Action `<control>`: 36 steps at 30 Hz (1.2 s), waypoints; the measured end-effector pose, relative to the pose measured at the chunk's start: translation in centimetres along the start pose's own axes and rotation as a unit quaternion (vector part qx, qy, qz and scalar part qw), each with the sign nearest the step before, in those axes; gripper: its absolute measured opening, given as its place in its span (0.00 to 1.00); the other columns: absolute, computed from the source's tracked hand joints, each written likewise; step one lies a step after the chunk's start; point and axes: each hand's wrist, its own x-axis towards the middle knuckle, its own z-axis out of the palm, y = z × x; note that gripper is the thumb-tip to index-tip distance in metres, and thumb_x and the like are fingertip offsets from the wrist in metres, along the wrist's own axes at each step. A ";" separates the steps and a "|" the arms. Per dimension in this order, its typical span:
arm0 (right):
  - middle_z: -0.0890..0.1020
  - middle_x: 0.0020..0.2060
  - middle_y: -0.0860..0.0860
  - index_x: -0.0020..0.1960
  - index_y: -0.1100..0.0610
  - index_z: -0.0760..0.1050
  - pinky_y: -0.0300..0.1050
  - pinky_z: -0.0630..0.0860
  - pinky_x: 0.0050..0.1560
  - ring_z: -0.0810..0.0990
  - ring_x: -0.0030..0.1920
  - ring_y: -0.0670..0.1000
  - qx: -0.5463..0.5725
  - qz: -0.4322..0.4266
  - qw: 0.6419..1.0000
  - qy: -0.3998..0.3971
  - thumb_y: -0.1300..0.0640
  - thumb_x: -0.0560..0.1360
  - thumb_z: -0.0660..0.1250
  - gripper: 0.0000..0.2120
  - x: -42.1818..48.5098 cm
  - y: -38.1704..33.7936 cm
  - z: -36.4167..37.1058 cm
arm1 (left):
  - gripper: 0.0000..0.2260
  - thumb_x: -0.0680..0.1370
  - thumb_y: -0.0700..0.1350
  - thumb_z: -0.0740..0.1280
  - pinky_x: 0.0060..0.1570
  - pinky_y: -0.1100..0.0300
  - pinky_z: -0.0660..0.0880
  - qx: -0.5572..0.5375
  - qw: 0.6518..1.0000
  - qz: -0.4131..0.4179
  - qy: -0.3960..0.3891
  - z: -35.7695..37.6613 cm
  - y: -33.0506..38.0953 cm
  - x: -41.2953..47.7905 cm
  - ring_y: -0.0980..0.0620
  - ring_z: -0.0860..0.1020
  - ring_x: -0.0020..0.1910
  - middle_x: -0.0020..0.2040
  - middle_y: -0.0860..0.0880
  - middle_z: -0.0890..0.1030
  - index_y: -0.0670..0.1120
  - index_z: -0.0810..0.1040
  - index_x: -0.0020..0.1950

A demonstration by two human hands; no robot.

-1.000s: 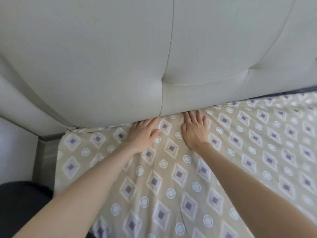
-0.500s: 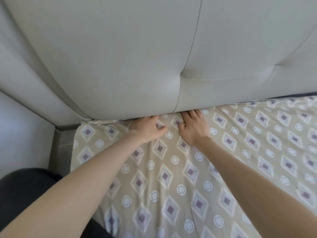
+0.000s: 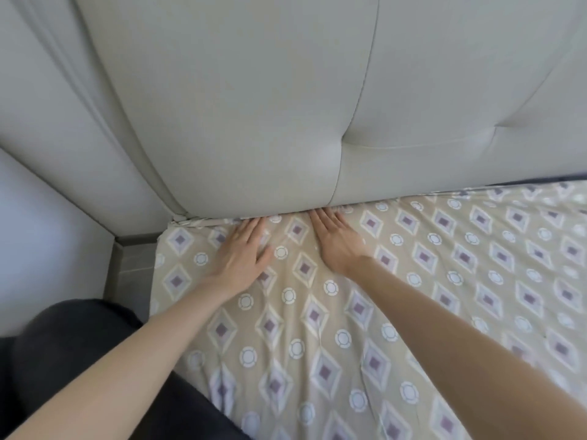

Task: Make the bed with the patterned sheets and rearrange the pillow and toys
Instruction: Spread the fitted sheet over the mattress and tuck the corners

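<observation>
No readable text, label, brand or number shows anywhere.

Both forearms (image 3: 133, 354) are shown bare from the frame's edge to the left hand (image 3: 241, 258) and the right hand (image 3: 336, 246). A dark, near-black garment (image 3: 73, 350) of plain matte cloth is seen at lower left; its kind cannot be told.

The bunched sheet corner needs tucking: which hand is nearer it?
Left. The left hand lies just right of the bunched sheet corner; the right hand lies beyond it.
</observation>
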 end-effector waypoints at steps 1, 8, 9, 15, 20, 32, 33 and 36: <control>0.49 0.78 0.56 0.78 0.60 0.42 0.47 0.43 0.77 0.47 0.77 0.54 0.003 0.001 1.000 0.002 0.61 0.81 0.49 0.29 0.3 -0.3 0.0 | 0.28 0.82 0.54 0.51 0.75 0.58 0.41 0.002 1.000 -0.031 -0.001 -0.1 -0.3 -0.3 0.53 0.48 0.77 0.79 0.48 0.50 0.44 0.48 0.78; 0.60 0.75 0.57 0.77 0.61 0.52 0.47 0.50 0.76 0.55 0.76 0.55 0.039 0.026 0.998 0.031 0.59 0.75 0.55 0.32 1.1 -0.9 0.4 | 0.36 0.78 0.61 0.54 0.75 0.56 0.43 0.015 0.991 -0.133 -0.002 0.0 -1.0 -0.7 0.45 0.50 0.77 0.77 0.40 0.53 0.39 0.50 0.77; 0.63 0.73 0.57 0.76 0.60 0.55 0.47 0.52 0.76 0.58 0.74 0.55 0.047 0.032 0.998 0.036 0.58 0.74 0.56 0.31 1.5 -1.0 0.4 | 0.36 0.78 0.61 0.55 0.75 0.56 0.45 0.025 0.991 -0.129 0.005 0.0 -1.1 -0.5 0.45 0.53 0.76 0.77 0.40 0.56 0.39 0.53 0.77; 0.75 0.62 0.57 0.65 0.57 0.71 0.48 0.68 0.60 0.71 0.64 0.58 0.001 0.103 0.994 -0.033 0.51 0.74 0.57 0.21 3.9 -1.8 -0.6 | 0.34 0.72 0.65 0.59 0.66 0.55 0.65 0.058 0.991 -0.111 0.042 -0.8 -1.6 0.0 0.45 0.67 0.66 0.65 0.47 0.68 0.41 0.69 0.68; 0.73 0.66 0.58 0.67 0.57 0.71 0.49 0.67 0.64 0.68 0.69 0.58 0.009 0.136 0.990 -0.026 0.51 0.78 0.57 0.20 3.8 -3.4 -0.9 | 0.31 0.74 0.62 0.61 0.64 0.57 0.63 0.012 0.993 -0.112 0.038 -1.8 -1.4 -0.3 0.48 0.66 0.67 0.66 0.49 0.68 0.43 0.68 0.69; 0.56 0.76 0.55 0.78 0.60 0.45 0.41 0.42 0.75 0.54 0.76 0.52 0.012 -0.085 0.995 0.057 0.66 0.78 0.50 0.30 3.8 -10.6 0.9 | 0.28 0.82 0.52 0.53 0.75 0.53 0.51 -0.052 0.991 -0.125 0.004 -3.3 -5.6 -3.9 0.50 0.48 0.77 0.78 0.49 0.49 0.45 0.48 0.78; 0.57 0.76 0.55 0.78 0.60 0.46 0.42 0.42 0.75 0.55 0.76 0.52 0.009 -0.088 0.995 0.054 0.66 0.78 0.51 0.30 3.9 -10.7 0.8 | 0.27 0.82 0.51 0.52 0.75 0.53 0.50 -0.049 0.991 -0.125 0.002 -3.4 -5.8 -3.6 0.51 0.48 0.77 0.78 0.50 0.50 0.45 0.50 0.78; 0.62 0.73 0.55 0.77 0.61 0.51 0.42 0.49 0.74 0.59 0.74 0.53 0.015 -0.084 0.995 0.052 0.66 0.77 0.52 0.29 4.3 -11.0 0.6 | 0.25 0.82 0.51 0.53 0.75 0.55 0.51 -0.028 0.991 -0.130 0.001 -3.1 -5.9 -2.7 0.50 0.52 0.76 0.77 0.50 0.55 0.44 0.56 0.77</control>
